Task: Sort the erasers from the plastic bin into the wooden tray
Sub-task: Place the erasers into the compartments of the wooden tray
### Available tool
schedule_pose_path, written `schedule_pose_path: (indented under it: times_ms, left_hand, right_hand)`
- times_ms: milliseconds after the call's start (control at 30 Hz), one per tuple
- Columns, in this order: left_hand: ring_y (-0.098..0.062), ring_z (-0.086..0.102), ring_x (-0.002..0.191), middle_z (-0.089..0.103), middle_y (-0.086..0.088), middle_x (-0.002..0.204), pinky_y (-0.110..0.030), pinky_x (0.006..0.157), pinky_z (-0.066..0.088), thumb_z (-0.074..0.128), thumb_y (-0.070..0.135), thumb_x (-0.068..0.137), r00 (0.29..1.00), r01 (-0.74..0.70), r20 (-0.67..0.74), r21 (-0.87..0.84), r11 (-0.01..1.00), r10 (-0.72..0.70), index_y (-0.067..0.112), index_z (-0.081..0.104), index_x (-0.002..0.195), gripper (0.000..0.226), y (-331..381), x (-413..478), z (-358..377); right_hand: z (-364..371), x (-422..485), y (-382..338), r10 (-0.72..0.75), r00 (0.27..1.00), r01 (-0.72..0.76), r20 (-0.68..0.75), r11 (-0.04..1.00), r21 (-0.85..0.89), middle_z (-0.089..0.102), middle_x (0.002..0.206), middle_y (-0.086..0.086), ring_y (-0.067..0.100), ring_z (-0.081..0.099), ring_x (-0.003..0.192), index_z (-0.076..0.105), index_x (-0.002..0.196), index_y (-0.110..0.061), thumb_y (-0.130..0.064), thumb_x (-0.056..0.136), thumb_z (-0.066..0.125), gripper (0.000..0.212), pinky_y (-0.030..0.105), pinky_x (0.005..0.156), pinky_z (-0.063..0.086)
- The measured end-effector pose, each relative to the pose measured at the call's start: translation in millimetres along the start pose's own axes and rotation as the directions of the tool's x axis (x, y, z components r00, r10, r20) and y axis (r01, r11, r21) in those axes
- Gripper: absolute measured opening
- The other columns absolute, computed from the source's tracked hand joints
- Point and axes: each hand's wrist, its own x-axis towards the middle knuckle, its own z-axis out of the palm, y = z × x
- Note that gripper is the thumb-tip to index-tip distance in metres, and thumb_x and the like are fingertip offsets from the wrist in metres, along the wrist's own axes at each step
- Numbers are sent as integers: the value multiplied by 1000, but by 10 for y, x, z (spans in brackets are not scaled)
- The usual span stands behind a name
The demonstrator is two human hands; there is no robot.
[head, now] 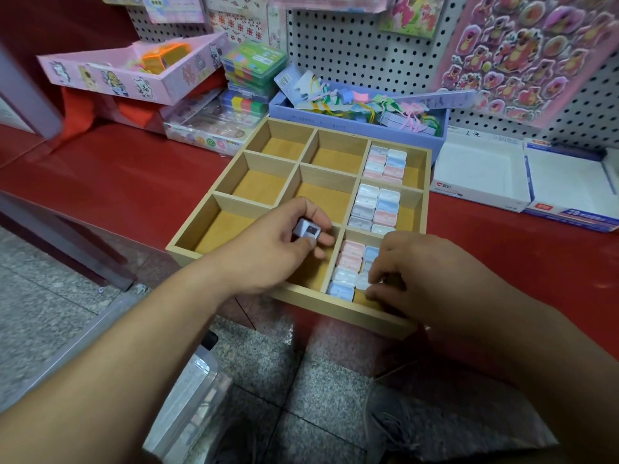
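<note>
Down at the lower left, a clear plastic bin (187, 403) stands on the grey speckled floor, partly hidden behind the left forearm. The left hand (281, 249) is above the near row of the square wooden tray with nine compartments (335, 308), and its fingers (321, 222) and thumb pinch one small pale blue block eraser (306, 231). The tray lies on the red table (134, 182). Its left and middle columns show only the bare wooden bottom. The right column is filled with small pastel erasers in pink, blue and white (376, 207), which lie flat in two neat rows in each of the three compartments. The right hand (432, 272) is over the nearest right compartment with the fingers bent down, the tips touching the erasers there; I cannot tell if they grip one. Further right, two open white cardboard boxes (482, 172) lie on the table, just beside the tray.
</note>
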Motion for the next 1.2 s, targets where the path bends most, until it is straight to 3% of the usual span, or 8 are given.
schedule_pose_path:
  times_ms: [133, 233, 433, 567, 700, 833, 967, 1200]
  left_hand:
    - [-9, 71, 83, 73, -20, 102, -18, 82, 54, 51, -9, 99, 999, -16, -50, -111, 994, 10, 5, 53, 109, 17, -9, 20, -1]
    - [-25, 73, 81, 74, -14, 92, -36, 83, 59, 64, -7, 93, 992, -42, -120, -93, 995, 31, 6, 55, 105, 20, -50, 26, -12]
    - [-16, 53, 67, 58, -3, 73, -29, 65, 47, 90, 15, 68, 982, -110, -150, 48, 993, 116, 11, 63, 89, 35, 2, -12, 21]
    - [-22, 55, 68, 61, -16, 78, -47, 69, 53, 91, 9, 70, 983, -171, -67, 16, 985, 172, 15, 69, 86, 29, 6, -32, 95]
    - [-30, 63, 76, 65, -12, 94, -41, 74, 56, 85, 1, 77, 970, -242, -24, 74, 968, 244, 13, 74, 90, 21, 12, -54, 128]
    - [-21, 66, 88, 65, -6, 102, -32, 84, 56, 75, -3, 84, 942, -328, -21, 170, 929, 336, 10, 75, 96, 18, 11, -90, 106]
    - [-9, 60, 95, 59, 6, 100, -24, 85, 48, 66, 21, 88, 892, -321, -150, 454, 831, 426, 20, 72, 98, 12, -78, -143, -16]
    - [-21, 60, 94, 57, 5, 104, -42, 87, 49, 55, 34, 87, 898, -121, -218, 714, 690, 383, 22, 71, 103, 25, -169, -176, -90]
  right_hand:
    - [44, 30, 5, 11, 1000, -11, -2, 1000, -24, 51, 96, -10, 9, 54, 91, 74, 100, -33, -52, 93, 63, 23, 33, 77, 49]
    - [84, 56, 43, 11, 1000, -11, -11, 1000, -9, 52, 89, -12, 6, 52, 88, 75, 99, -34, -53, 91, 65, 23, 33, 78, 49]
    - [64, 27, 93, 74, 965, 44, -250, 900, 435, 62, 76, -12, 4, 58, 73, 72, 88, -33, -45, 77, 78, 17, 19, 64, 44]
    - [63, 42, -27, 39, 923, 162, -383, 864, 478, 61, 80, -14, 3, 59, 74, 72, 95, -28, -53, 73, 74, 34, 10, 65, 40]
    - [99, 33, -64, 25, 912, 174, -410, 880, 442, 59, 80, -16, 3, 59, 73, 70, 91, -23, -23, 80, 81, 16, 9, 65, 40]
    - [39, -56, 1, 13, 948, 116, -318, 916, 383, 60, 77, -16, 4, 58, 75, 69, 82, -29, -21, 81, 80, 14, 15, 63, 40]
    - [-26, -192, 85, 20, 990, 31, -140, 936, 352, 62, 80, -14, 3, 58, 81, 70, 74, -32, -35, 80, 82, 14, 17, 66, 43]
    - [-13, -109, 77, 8, 1000, -11, 14, 969, 248, 67, 72, -17, 1, 61, 78, 78, 76, -29, -30, 82, 81, 7, 18, 69, 44]
